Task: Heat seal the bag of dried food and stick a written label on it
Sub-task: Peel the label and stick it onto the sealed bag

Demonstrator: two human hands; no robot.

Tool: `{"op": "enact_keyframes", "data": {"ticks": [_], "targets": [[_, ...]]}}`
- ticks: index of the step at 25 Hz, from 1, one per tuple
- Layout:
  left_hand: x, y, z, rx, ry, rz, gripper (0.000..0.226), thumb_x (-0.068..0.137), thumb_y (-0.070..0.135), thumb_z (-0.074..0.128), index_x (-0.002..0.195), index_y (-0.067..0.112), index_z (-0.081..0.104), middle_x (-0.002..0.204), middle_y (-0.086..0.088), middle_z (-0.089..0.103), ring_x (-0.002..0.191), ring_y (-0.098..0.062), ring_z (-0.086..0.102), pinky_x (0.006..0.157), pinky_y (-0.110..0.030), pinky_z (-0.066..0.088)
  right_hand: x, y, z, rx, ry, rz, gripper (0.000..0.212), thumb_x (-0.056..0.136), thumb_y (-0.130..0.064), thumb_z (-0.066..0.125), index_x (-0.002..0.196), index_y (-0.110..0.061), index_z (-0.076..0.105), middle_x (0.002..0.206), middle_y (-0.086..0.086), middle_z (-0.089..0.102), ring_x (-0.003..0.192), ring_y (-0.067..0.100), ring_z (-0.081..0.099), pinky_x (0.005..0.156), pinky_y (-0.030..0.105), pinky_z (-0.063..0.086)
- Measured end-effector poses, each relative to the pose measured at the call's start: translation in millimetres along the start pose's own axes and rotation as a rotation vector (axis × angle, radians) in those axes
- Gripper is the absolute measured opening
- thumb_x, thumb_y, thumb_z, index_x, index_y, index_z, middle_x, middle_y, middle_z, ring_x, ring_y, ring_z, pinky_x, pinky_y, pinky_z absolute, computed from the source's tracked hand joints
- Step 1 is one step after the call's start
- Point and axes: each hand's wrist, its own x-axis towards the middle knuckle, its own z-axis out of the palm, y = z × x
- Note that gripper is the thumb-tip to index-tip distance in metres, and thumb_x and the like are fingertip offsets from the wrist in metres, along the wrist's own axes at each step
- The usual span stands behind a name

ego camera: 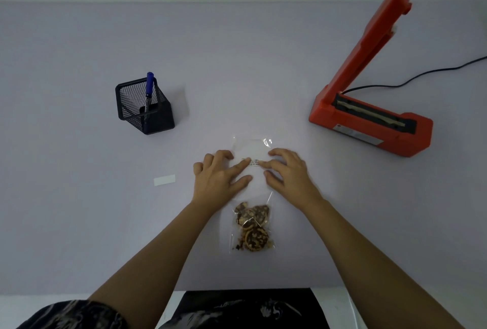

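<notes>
Bag of dried food lies flat on the table right in front of the person, its long axis running away from them: the dried slices are bunched in the near end, and the far end is clear film with a small line of print across it. Largest after the pale lilac table is the orange heat sealer, standing at the right, well apart from the bag, its arm lifted steeply so the sealing strip on the base lies bare; a black cable runs from behind it toward the right edge. Both hands rest on the clear far part of the bag, 1 on each side. On the left hand the grip is wide, fingers spread and flat, the forefinger reaching to the print; on the right hand the grip is likewise wide, fingers splayed and pressing on the film, clasping nothing. At the left, well apart from the bag, stands a black mesh pen holder with 1 blue marker upright in it. Near the left hand, not touching it, a small white label lies flat on the table
</notes>
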Motion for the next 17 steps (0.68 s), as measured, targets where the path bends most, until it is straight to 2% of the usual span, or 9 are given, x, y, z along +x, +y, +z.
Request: {"op": "enact_keyframes", "data": {"ticks": [4,8,12,17], "targets": [[-2.2,-0.7,0.5,-0.065,0.020,-0.063,0.054,0.078,0.068,0.040,0.118,0.039,0.062,0.116,-0.001,0.056,0.100,-0.027,0.050,0.078,-0.041,0.039,0.5,-2.9,-1.6,-0.012,-0.010,0.012,0.025,0.086,-0.025,0.058,0.110,-0.025,0.065,0.125,0.002,0.051,0.121,0.021,0.042,0.098,0.040,0.031],[-1.6,0.8,0.6,-0.071,0.041,-0.055,0.053,0.078,0.067,0.043,0.116,0.036,0.065,0.113,-0.002,0.058,0.098,-0.028,0.053,0.077,-0.040,0.040,-1.3,-4.2,-3.8,-0.151,-0.067,-0.031,0.040,0.090,-0.029,0.044,0.128,-0.038,0.050,0.129,0.005,0.045,0.123,0.022,0.034,0.098,0.039,0.028],[-4.0,-2.5,1.2,-0.069,0.044,-0.054,0.052,0.079,0.066,0.043,0.115,0.036,0.065,0.112,-0.003,0.058,0.097,-0.028,0.053,0.077,-0.039,0.039,-0.5,-7.1,-1.5,-0.190,-0.087,-0.010,0.042,0.089,-0.026,0.047,0.128,-0.040,0.049,0.130,0.006,0.045,0.122,0.021,0.031,0.096,0.041,0.031],[-3.6,-3.2,3.1,-0.067,0.050,-0.047,0.052,0.079,0.066,0.043,0.115,0.036,0.065,0.113,-0.002,0.058,0.097,-0.027,0.053,0.076,-0.039,0.039,-1.8,-5.5,-1.3,-0.264,-0.111,-0.055,0.047,0.086,-0.034,0.031,0.130,-0.043,0.045,0.129,0.009,0.045,0.120,0.022,0.029,0.093,0.043,0.033]]}}
